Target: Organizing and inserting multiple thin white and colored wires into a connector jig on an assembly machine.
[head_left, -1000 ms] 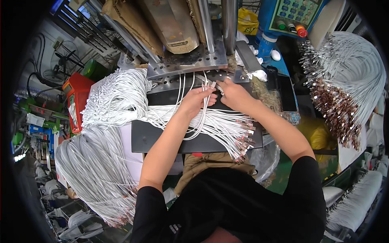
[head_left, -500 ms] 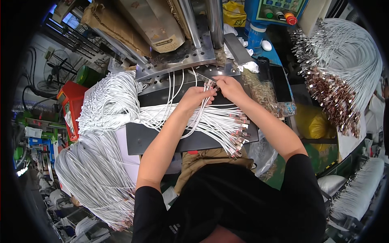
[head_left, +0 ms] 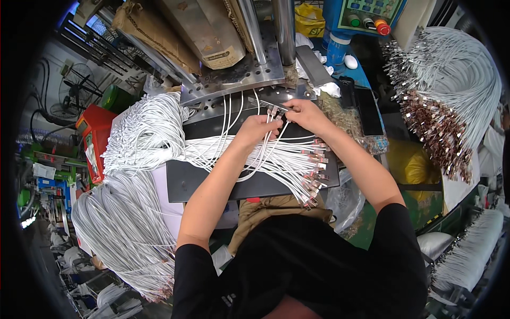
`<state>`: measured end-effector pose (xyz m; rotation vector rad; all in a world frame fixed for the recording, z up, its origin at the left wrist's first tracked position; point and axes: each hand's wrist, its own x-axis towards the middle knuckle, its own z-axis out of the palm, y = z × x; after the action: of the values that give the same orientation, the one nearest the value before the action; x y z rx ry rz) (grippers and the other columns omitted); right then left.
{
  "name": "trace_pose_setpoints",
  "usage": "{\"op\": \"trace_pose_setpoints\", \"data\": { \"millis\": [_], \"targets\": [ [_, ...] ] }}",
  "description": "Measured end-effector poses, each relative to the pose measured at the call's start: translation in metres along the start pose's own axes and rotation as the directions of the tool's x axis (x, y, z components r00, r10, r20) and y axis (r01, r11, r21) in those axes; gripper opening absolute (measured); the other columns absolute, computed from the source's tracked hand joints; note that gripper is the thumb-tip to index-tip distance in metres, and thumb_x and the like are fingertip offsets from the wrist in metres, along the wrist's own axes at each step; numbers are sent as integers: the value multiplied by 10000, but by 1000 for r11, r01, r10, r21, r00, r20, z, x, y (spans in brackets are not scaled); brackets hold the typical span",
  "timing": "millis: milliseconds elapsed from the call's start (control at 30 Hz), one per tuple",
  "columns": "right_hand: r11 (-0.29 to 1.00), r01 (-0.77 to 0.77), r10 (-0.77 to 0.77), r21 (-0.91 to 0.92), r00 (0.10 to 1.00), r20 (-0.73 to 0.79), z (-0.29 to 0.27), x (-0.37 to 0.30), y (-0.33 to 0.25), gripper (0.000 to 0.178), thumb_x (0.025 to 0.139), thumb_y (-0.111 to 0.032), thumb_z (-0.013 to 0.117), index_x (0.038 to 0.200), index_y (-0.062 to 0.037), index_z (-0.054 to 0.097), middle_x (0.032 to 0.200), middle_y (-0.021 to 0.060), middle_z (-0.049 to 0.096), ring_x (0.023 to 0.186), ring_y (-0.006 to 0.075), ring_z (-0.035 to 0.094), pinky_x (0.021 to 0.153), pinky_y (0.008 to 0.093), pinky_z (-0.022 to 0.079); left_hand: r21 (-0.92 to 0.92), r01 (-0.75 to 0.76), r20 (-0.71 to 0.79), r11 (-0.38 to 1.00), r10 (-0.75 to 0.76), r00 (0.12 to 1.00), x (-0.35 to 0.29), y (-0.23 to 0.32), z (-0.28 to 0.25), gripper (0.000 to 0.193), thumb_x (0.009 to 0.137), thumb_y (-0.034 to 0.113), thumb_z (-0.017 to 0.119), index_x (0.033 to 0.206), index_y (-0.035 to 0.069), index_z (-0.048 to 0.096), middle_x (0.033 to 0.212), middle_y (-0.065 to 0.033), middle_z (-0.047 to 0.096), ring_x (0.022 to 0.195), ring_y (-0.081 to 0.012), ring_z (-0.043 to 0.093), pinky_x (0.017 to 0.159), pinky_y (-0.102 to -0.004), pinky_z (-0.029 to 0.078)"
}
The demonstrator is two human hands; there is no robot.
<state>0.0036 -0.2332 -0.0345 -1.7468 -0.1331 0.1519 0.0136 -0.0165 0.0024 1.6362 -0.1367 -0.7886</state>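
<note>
Just in front of the machine's metal plate, both hands are together over a black work board (head_left: 183, 183). My left hand (head_left: 257, 129) is closed on several white cables (head_left: 261, 151), gripping them just below their connectors (head_left: 274, 112). Close on its right, my right hand (head_left: 308, 117) pinches a white cable near its end; the fingers partly hide that end. A thin greyish metal piece shows by the right fingertips, and I cannot make out whether it is held. Under the hands lies a bundle of white cables (head_left: 276, 166), its metal-and-reddish connectors (head_left: 313, 183) fanned toward the right.
The press's perforated metal plate (head_left: 234, 78) and upright columns stand ahead. White cable coils (head_left: 143, 127) and a grey cable heap (head_left: 125, 223) lie left, beside a red bin (head_left: 95, 143). A control panel (head_left: 366, 18), a phone-like black slab (head_left: 369, 111) and a hanging cable bunch (head_left: 451, 80) are right.
My right hand has shifted slightly right, away from the left, and a cable now hangs from its fingers. The left hand stays closed on its cables in nearly the same place.
</note>
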Motion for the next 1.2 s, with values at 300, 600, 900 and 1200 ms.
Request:
{"op": "trace_pose_setpoints", "data": {
  "millis": [300,600,900,1200],
  "targets": [
    [994,-102,102,32,995,4,-14,-13,-26,358,866,-183,772,1149,15,675,962,65,724,826,94,648,747,244,508,-185,-34,-96,982,16,995,10,-12,-20,264,913,273,735,980,18,726,721,32,609,619,-61,532,586,-217,425],
    [989,-131,120,76,985,127,-16,-15,-21,364,849,-175,800,1138,10,678,987,65,728,851,100,659,758,245,512,-29,79,-30,996,-80,996,4,6,-3,275,930,275,711,979,6,737,727,36,602,602,-65,516,555,-214,405],
    [985,-174,173,6,981,92,-25,-19,-28,377,840,-163,805,1146,11,671,968,57,728,846,93,656,748,247,510,-49,43,-60,998,-46,997,7,-8,-24,274,935,284,707,922,14,758,720,19,614,596,-79,552,542,-215,407],
    [995,-95,100,-35,974,203,-23,-23,-33,338,866,-193,784,1124,1,684,946,52,726,817,65,634,721,235,492,17,86,-22,996,-85,996,7,-6,-25,340,928,353,701,911,20,769,703,-19,631,574,-131,585,541,-228,429]
  ]
}}
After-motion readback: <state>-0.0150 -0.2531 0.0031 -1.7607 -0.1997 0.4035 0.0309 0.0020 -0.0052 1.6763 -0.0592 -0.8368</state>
